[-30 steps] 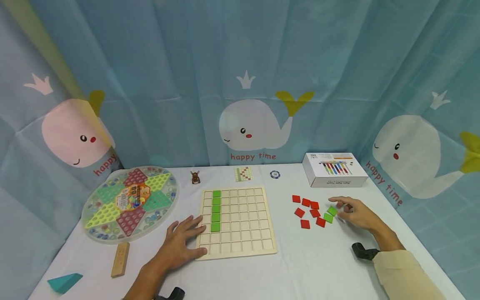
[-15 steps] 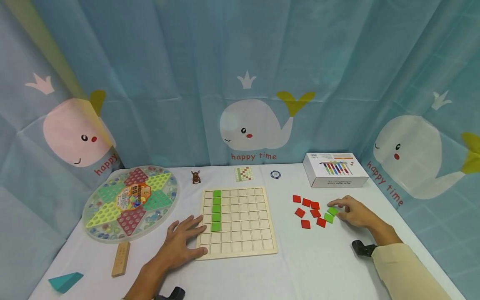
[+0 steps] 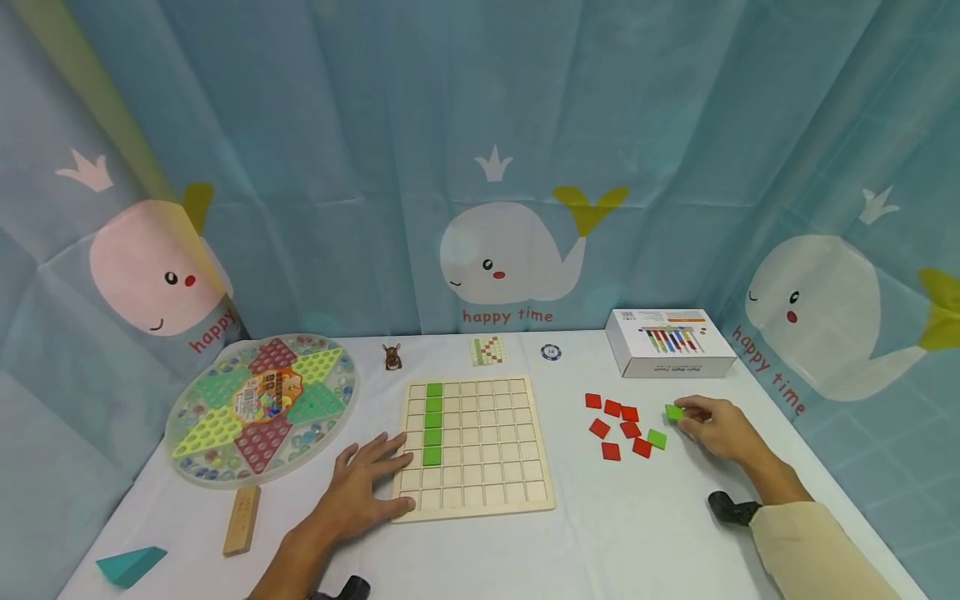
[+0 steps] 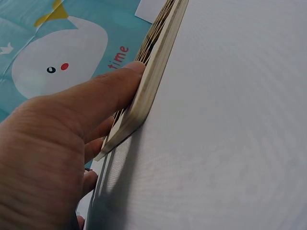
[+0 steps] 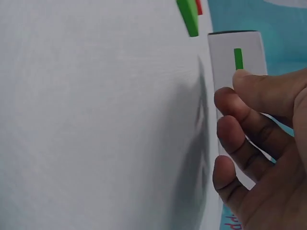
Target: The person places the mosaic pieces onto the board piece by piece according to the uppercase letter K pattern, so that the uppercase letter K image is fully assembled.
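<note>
My right hand (image 3: 717, 427) pinches a green square tile (image 3: 672, 412) between thumb and fingers; in the right wrist view the tile (image 5: 238, 58) stands edge-on, raised off the table. Another green tile (image 3: 657, 439) lies on the cloth beside several red tiles (image 3: 630, 429). At the left edge of a wooden grid board (image 3: 491, 481) rests my left hand (image 3: 358, 492), its fingers spread and on the rim. The left wrist view shows the thumb (image 4: 103, 96) along the board's edge (image 4: 153, 81). A column of green tiles (image 3: 432, 436) fills several cells near the board's left side.
Behind the board are a small brown figurine (image 3: 392, 357), a pattern card (image 3: 488, 350) and a round chip (image 3: 551, 352). A white box (image 3: 670, 343) stands back right. On the left lie a Chinese checkers board (image 3: 262, 408), a wooden block (image 3: 242, 521) and a teal wedge (image 3: 131, 566).
My right hand has closed thumb and fingers on a green tile and drawn it slightly up and right, away from the other green tile. The left hand stays on the board.
</note>
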`<state>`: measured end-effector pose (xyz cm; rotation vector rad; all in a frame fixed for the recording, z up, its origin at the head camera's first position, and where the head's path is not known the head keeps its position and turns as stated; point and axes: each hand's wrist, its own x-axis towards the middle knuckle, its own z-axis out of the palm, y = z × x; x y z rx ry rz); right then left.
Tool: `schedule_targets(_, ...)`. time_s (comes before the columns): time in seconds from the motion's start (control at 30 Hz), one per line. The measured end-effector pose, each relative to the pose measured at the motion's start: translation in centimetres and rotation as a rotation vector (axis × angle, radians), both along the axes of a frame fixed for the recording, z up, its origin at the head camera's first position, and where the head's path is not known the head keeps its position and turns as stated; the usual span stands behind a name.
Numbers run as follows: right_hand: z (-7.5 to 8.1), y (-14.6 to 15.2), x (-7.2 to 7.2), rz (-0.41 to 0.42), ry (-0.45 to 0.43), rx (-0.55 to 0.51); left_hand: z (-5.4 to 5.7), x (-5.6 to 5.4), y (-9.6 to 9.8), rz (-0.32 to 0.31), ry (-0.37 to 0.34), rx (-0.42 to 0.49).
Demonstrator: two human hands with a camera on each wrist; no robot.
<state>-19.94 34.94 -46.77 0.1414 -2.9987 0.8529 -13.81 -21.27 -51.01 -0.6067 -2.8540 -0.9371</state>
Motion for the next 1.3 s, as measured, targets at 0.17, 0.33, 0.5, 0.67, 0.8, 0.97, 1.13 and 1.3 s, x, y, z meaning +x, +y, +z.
schedule_targets(0.17, 1.1, 0.1, 0.8, -0.02, 0.04, -0.037, 0.0, 0.1, 0.0, 0.0, -0.012, 0.004)
schedule_targets(0.33, -0.2, 1.6, 0.5, 0.003, 0.208, -0.055, 0.0, 0.1, 0.0, -0.003, -0.013, 0.007)
schedule_targets(0.5, 0.5, 1.0, 1.3, -0.032, 0.229, -0.11, 0.1, 0.1, 0.0, -0.001, -0.015, -0.002)
schedule_targets(0.67, 4.1, -2.0, 3.7, -0.034, 0.185, -0.17, 0.1, 0.2, 0.0, 0.001, -0.031, 0.002)
schedule_targets(0.8, 5.7, -3.7, 4.9, -0.001, 0.24, -0.187, 0.2, 0.1, 0.0, 0.001, -0.028, 0.002)
schedule_targets(0.97, 6.9, -5.4, 5.6, 0.045, 0.309, -0.23, 0.2, 0.2, 0.1, -0.007, 0.0, 0.017)
schedule_targets(1.13, 7.8, -7.2, 6.2, 0.092, 0.334, -0.256, 0.1, 0.1, 0.1, -0.014, 0.009, 0.017)
schedule_targets(1.3, 8.6, -9.2, 6.4, 0.153, 0.367, -0.295, 0.1, 0.0, 0.1, -0.013, 0.004, 0.005)
